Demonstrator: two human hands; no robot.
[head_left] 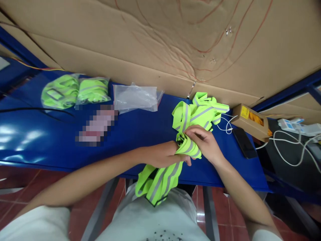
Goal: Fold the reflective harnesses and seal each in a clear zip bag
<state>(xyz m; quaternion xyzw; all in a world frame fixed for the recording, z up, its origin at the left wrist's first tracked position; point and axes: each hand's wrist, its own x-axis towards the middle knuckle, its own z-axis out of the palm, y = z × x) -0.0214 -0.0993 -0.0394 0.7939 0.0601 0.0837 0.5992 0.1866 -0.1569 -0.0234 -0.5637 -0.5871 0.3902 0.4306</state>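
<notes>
My left hand (163,154) is closed on a neon-yellow reflective strap (189,147) with a grey stripe, bunched in loops above the table. At the strap's upper right edge, my right hand (204,142) pinches it between thumb and fingers. Dark clips or buckles show inside the loop. Below my left hand, more folded yellow strap (162,182) with dark edging hangs over the table's front edge against my shirt. Just behind my hands lies a loose heap of the same reflective straps (203,112).
Two clear bags packed with yellow straps (94,89) and several empty plastic bags (135,97) lie at the back left of the blue table (120,134). A phone (244,143), a small cardboard box (252,122) and white cables (288,142) are at the right. Cardboard walls the back.
</notes>
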